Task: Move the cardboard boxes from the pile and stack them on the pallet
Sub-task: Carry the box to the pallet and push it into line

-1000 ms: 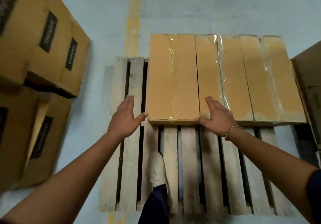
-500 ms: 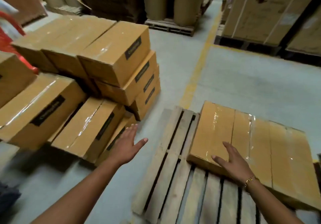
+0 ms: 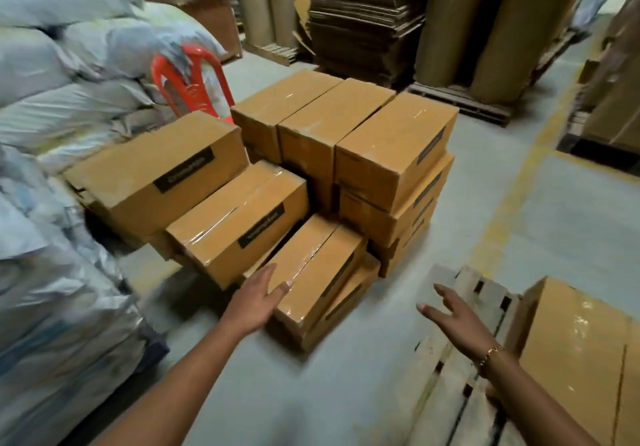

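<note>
The pile of cardboard boxes [image 3: 391, 148] sits on the grey floor [image 3: 346, 393] around the middle of the view, spreading toward 10 o'clock. On its 3 o'clock side the boxes are stacked squarely, several layers high. Those on the 9 o'clock side lean and overlap. Most of them lie with their long axis running from about 7 o'clock to 1 o'clock, taped tops up and black labels on the side faces.

The lowest near box [image 3: 311, 265] points the same way, its near end tilted toward the person.

The left hand [image 3: 258, 298] is stretched out with straight fingers and the thumb spread wide. It lies over the near left corner of that box and grips nothing. Blur hides whether the skin touches the cardboard.

The right hand [image 3: 453, 317], with a bracelet [image 3: 490, 354] at the wrist, hovers with loosely spread fingers. It is above the floor, just beside the pallet's far left corner, and holds nothing.

The wooden pallet [image 3: 433, 369] lies at 4 to 5 o'clock. The boxes already on the pallet [image 3: 571, 341] lie flat along its 3 o'clock side.

Pale sacks [image 3: 52, 99] are heaped at 9 o'clock, with a red chair [image 3: 187, 82] wedged against them. Flattened cardboard sheets [image 3: 367, 20] and tall brown rolls [image 3: 446, 23] stand at 12 to 1 o'clock. A yellow line [image 3: 512, 203] crosses the floor at 3 o'clock.
</note>
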A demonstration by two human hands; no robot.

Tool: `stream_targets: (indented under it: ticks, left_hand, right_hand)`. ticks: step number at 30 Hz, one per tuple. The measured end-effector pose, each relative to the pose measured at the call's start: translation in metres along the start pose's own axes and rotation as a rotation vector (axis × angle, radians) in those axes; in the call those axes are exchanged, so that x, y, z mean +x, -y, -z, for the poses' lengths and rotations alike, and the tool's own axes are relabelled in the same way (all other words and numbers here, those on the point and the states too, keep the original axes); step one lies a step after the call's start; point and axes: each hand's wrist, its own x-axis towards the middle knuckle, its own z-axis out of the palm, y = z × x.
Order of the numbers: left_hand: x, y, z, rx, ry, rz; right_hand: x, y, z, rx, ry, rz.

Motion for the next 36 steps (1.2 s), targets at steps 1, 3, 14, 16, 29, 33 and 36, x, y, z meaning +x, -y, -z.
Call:
stream_targets:
  ticks: [1,3,14,16,29,33,36]
  left_hand:
    - [0.000,0.015,0.016,-0.006,0.000,0.014]
    - [0.004,0.041,0.048,-0.013,-0.011,0.045]
    - [0.071,0.128,0.145,-0.088,-0.024,0.141]
    - [0.097,0.145,0.158,-0.061,-0.028,0.144]
    - [0.259,0.251,0.219,-0.071,0.090,0.244]
    - [0.311,0.292,0.229,-0.032,0.182,0.233]
    - [0.349,0.316,0.235,0.011,0.270,0.186]
  right_hand:
    - [0.005,0.018,-0.018,0.031,0.018,0.004]
    - [0.014,0.052,-0.052,0.084,0.057,0.012]
    - [0.096,0.168,-0.177,0.122,0.236,0.020]
    - [0.118,0.184,-0.198,0.140,0.254,0.024]
    - [0.250,0.281,-0.366,0.165,0.377,-0.166]
    - [0.280,0.300,-0.428,0.159,0.374,-0.242]
    - [0.296,0.308,-0.470,0.215,0.304,-0.336]
